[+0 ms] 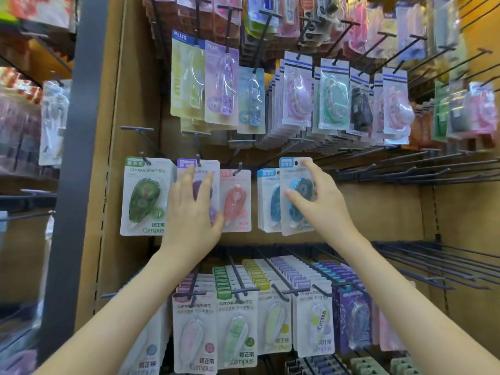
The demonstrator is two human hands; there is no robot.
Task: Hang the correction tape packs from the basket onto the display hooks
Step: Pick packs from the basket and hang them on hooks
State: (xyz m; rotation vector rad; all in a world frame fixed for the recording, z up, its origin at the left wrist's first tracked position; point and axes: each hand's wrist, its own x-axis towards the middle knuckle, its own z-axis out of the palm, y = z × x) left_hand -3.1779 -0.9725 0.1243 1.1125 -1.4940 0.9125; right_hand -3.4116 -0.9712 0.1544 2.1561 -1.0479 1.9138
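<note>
The right hand (316, 205) pinches a blue pack (295, 169), thumb on its front, fingers curled round its right edge. A second pack (266, 201) hangs just left of the thumb. The left hand (189, 212) lies flat, fingers straight, on the hung purple pack (207, 169).

Against tan board (378, 209), on white cards with matching corner tabs: green pack (144, 197), purple pack (209, 166), coral pack (236, 201), blue pack (299, 185). Above, in see-through blisters: yellow pack (186, 77), lilac pack (220, 82), pale-blue pack (251, 101). Below, pastel: pink pack (193, 334), lime pack (236, 334). Dark grey hooks (136, 129) and post (73, 185) throughout.
</note>
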